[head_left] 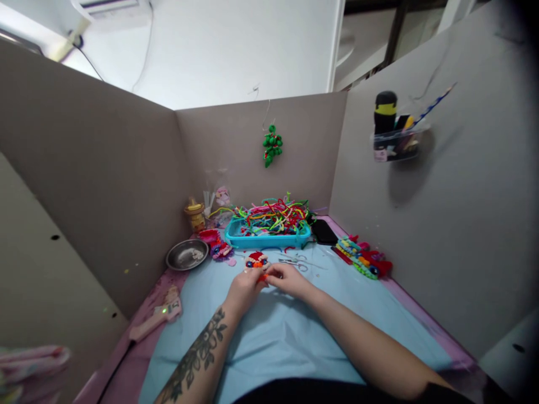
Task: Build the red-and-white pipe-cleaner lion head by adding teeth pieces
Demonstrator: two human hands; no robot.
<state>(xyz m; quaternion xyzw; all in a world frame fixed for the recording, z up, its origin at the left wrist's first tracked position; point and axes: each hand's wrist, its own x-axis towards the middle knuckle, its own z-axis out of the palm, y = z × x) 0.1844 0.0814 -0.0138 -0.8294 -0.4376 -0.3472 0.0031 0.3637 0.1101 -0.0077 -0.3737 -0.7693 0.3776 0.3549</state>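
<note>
Orange and small, a strip (263, 276), perhaps pipe cleaner, is pinched between the left hand (245, 289) and right hand (288, 279), both closed on it, above the blue mat (269, 336). A red figure (256, 260) is set just beyond, scissors (295, 262) beside it, and a teal tray (269, 241) behind.

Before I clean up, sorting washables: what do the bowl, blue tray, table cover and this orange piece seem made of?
Bowl: likely bare steel, grey with dull shine. Tray: moulded plastic, even turquoise, slightly glossy. Table cover: seemingly thin cloth, matte, creased. Orange piece, pinched between left hand and right hand: too small to judge.
</note>
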